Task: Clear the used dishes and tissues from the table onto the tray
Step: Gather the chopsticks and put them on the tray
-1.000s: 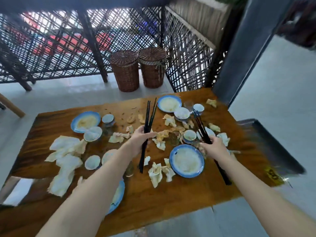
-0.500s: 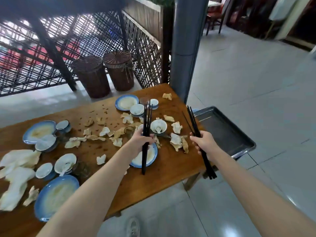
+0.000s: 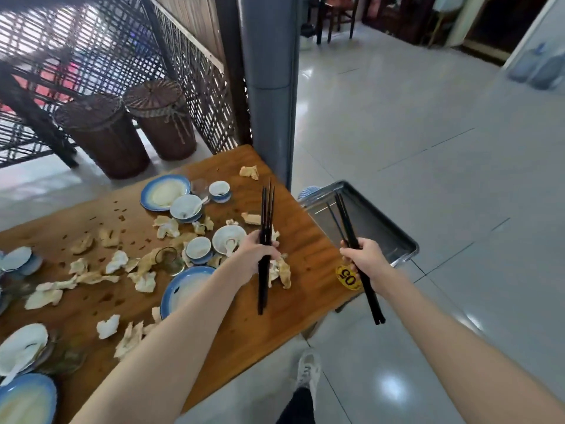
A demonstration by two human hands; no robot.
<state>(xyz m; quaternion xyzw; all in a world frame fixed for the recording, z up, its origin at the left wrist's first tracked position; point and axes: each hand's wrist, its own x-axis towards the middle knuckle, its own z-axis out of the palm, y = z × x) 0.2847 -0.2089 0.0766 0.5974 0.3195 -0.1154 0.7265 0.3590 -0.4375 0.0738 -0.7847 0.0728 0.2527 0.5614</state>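
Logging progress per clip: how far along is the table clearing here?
Barely started. Done: no dishes show on the tray. In hand: the left hand grips one chopstick bundle above the table, the right hand grips a second bundle near the tray. Left: blue-rimmed plates, bowls and crumpled tissues all over the table.

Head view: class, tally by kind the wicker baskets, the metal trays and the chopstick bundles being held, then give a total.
Wicker baskets: 2
Metal tray: 1
Chopstick bundles: 2, one in the left hand, one in the right hand
Total: 5
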